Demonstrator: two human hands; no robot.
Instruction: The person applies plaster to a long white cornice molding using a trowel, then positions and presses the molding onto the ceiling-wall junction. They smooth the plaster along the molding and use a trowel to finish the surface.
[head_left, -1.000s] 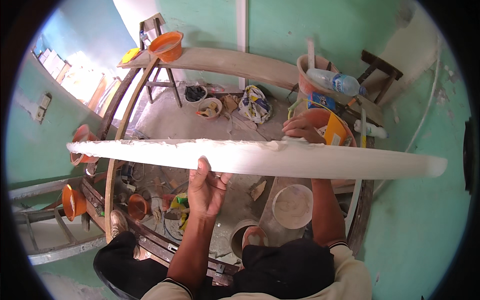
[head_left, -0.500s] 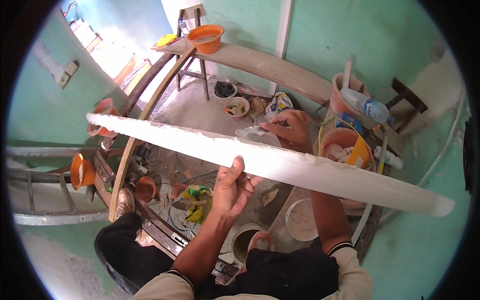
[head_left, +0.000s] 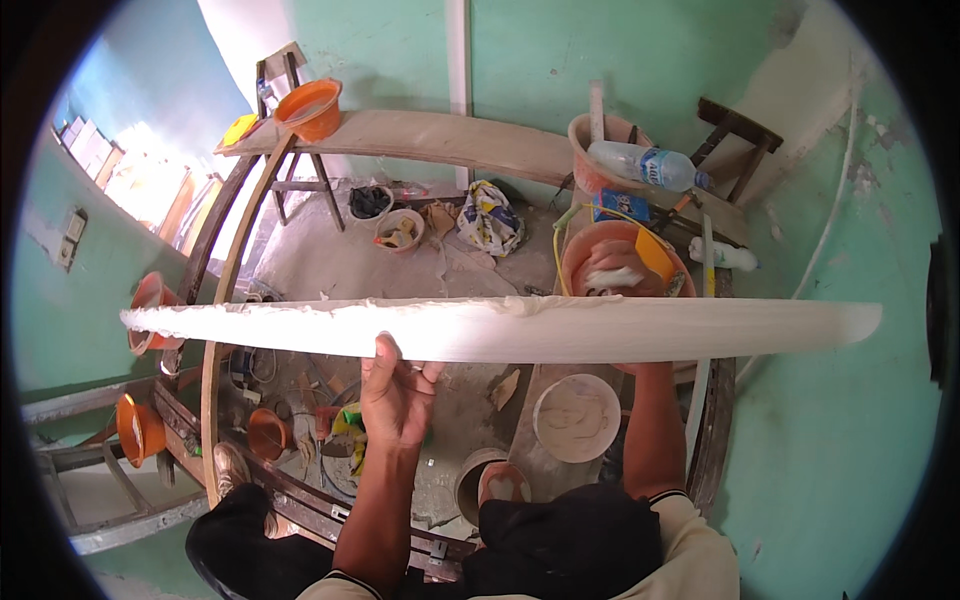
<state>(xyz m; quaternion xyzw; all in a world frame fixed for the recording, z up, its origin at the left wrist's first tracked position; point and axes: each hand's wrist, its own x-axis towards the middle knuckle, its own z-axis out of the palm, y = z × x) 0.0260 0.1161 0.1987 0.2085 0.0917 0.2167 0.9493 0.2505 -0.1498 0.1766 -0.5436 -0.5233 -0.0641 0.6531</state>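
A long white plaster moulding strip (head_left: 560, 330) spans the view almost level, with rough, lumpy white paste along its upper edge, thickest toward the left. My left hand (head_left: 395, 395) grips it from below, thumb on the near face and fingers beneath. My right forearm passes behind the strip. Beyond it, my right hand (head_left: 610, 262) is down in an orange bucket (head_left: 573, 262), fingers bent near some white paste; what they hold is hidden. An orange-yellow flat piece (head_left: 655, 257) leans inside that bucket.
A plank bench (head_left: 430, 130) bears an orange basin (head_left: 310, 110). To the right are another bucket (head_left: 583, 130), a plastic bottle (head_left: 650, 165) and a stool (head_left: 735, 135). Below the strip stands a pale-filled tub (head_left: 577, 418). Wooden beams (head_left: 230, 255) and a metal ladder (head_left: 110, 530) lie leftward.
The strip has swung from sloping down rightward to nearly level. My right hand, earlier beside the strip with a thin, flat, paste-smeared piece, has moved into the orange bucket. My left hand keeps its grip.
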